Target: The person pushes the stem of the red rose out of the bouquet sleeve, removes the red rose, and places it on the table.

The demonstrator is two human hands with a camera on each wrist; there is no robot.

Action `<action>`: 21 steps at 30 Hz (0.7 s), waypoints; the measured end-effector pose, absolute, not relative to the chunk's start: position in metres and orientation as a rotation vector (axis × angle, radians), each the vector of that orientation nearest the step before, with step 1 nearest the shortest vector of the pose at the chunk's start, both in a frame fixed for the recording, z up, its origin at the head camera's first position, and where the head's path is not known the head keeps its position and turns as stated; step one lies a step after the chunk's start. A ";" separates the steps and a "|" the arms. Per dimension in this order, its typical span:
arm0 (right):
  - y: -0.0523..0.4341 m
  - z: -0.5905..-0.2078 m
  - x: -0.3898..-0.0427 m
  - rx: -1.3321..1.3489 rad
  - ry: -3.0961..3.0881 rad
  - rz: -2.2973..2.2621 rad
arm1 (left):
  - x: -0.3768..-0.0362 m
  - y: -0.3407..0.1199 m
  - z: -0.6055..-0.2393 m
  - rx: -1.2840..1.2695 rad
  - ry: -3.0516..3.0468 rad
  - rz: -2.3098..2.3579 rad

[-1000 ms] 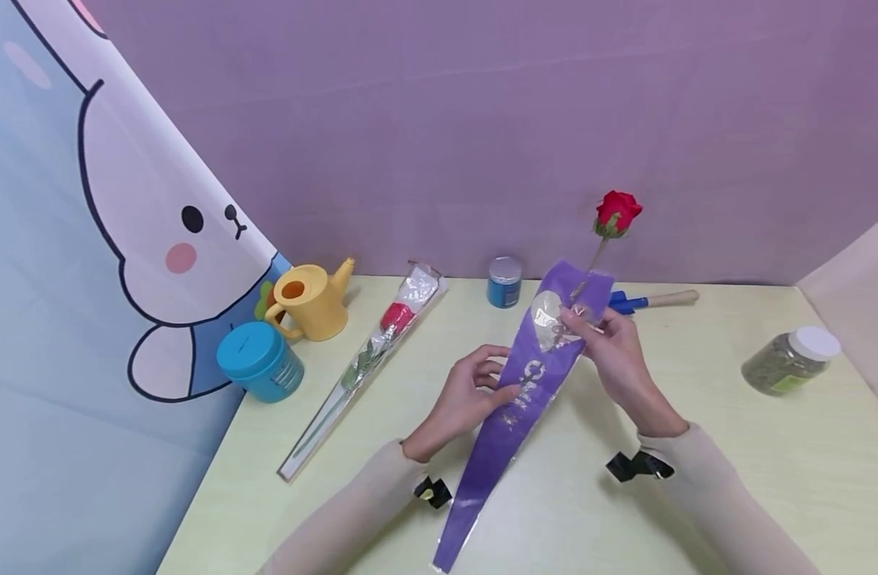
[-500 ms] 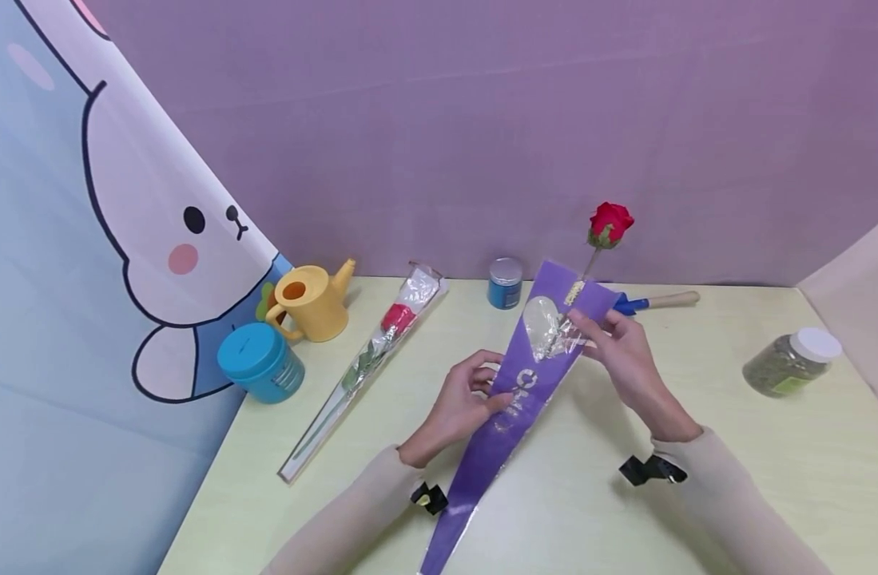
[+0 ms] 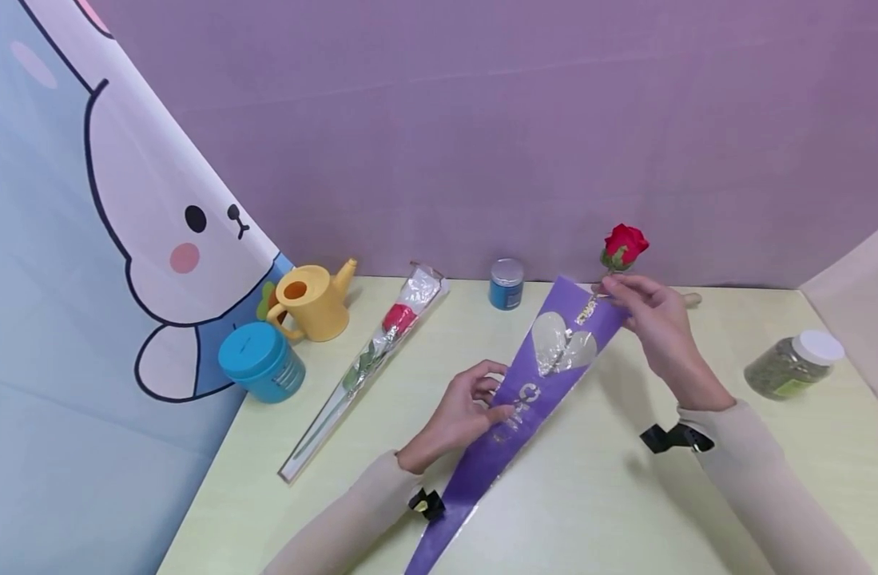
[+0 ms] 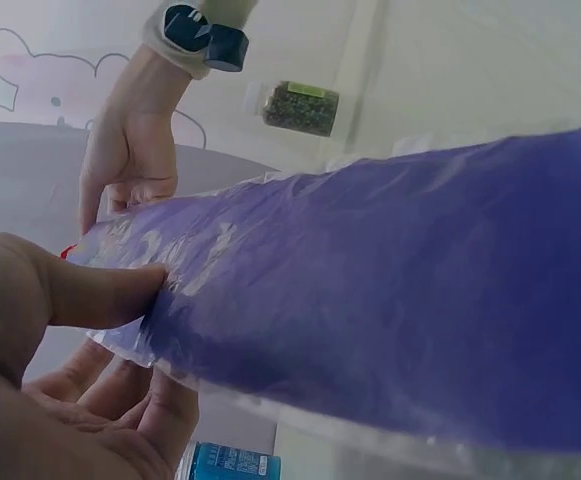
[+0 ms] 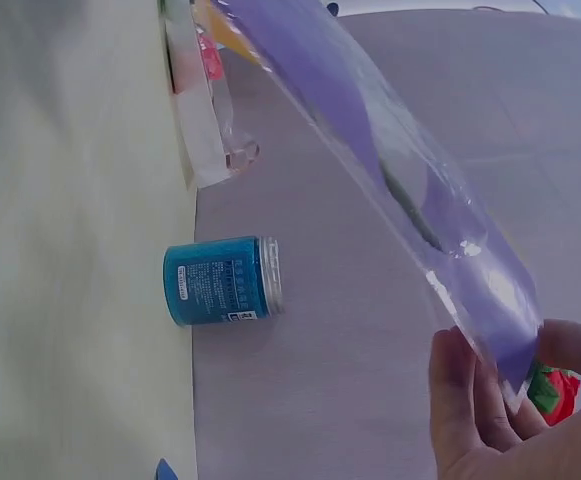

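A red rose (image 3: 625,242) stands out of the top of a long purple flower sleeve (image 3: 542,399) with clear heart windows. My right hand (image 3: 661,331) pinches the stem just below the bloom, at the sleeve's mouth. Part of the green stem (image 5: 407,205) shows through the clear film in the right wrist view. Lower down, my left hand (image 3: 463,415) grips the sleeve's left edge, its thumb (image 4: 115,292) on the front and the other fingers behind. The sleeve is held tilted over the table, narrow end toward me.
Left of the sleeve lies another wrapped rose (image 3: 367,363). A yellow watering can (image 3: 312,307) and a blue lidded tub (image 3: 262,363) stand at far left. A small blue jar (image 3: 506,286) is at the back, a white-capped jar (image 3: 791,367) at right. A wooden handle (image 3: 692,300) shows behind my right hand.
My right hand has moved from the sleeve's heart window up to the stem under the bloom. The rose sits lower, deeper in the sleeve. My left hand keeps its grip.
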State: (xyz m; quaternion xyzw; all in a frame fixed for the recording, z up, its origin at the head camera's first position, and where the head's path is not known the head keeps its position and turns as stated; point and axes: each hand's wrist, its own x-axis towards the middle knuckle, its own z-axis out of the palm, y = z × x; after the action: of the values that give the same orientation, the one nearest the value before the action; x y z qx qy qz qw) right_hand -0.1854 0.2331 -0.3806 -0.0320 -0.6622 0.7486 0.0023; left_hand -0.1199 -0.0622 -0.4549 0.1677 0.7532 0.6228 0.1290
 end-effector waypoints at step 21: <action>0.264 -0.371 -0.200 0.008 -1.635 2.489 | -0.122 -0.087 -0.462 0.487 2.233 1.696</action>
State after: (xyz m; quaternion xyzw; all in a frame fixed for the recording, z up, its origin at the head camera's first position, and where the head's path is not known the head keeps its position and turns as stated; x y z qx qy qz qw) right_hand -0.1996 0.2643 -0.3714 0.0028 -0.5471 0.8331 0.0816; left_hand -0.1217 -0.0872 -0.4619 0.1692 0.7760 0.5894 0.1474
